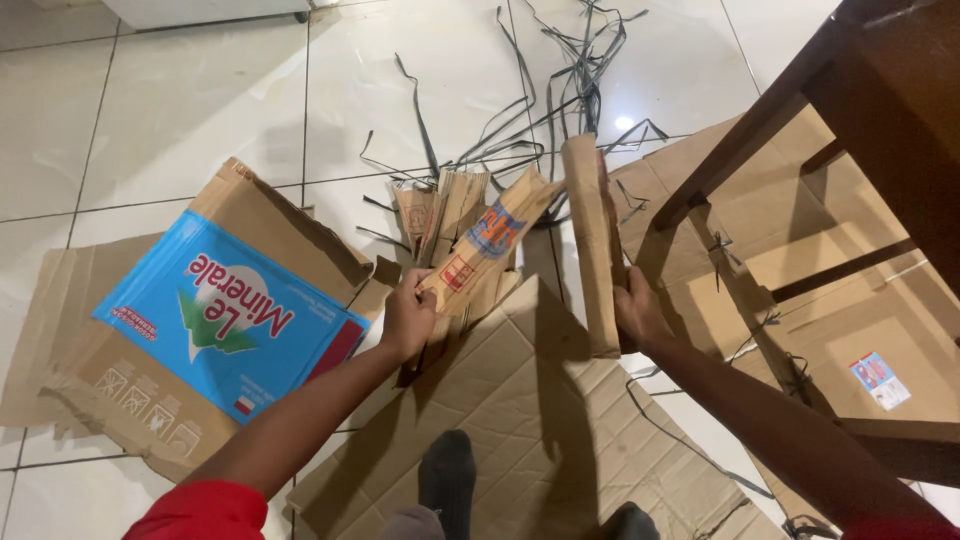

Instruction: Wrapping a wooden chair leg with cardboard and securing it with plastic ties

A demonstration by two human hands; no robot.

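Observation:
My left hand (408, 318) grips the lower end of a long cardboard strip (487, 243) with red and blue print, tilted up to the right. Behind it stand several more brown cardboard strips (447, 207), fanned out. My right hand (636, 312) holds a plain folded cardboard strip (590, 240) upright along its edge. Both hands hover above a flattened brown cardboard sheet (545, 400) on the floor.
A flattened box with a blue printed panel (225, 310) lies at the left. Dark plastic straps (560, 100) sprawl over the white tiled floor (180, 110). A dark wooden chair (850, 120) stands at the right over more cardboard (860, 340). My socked foot (447, 480) rests on the sheet.

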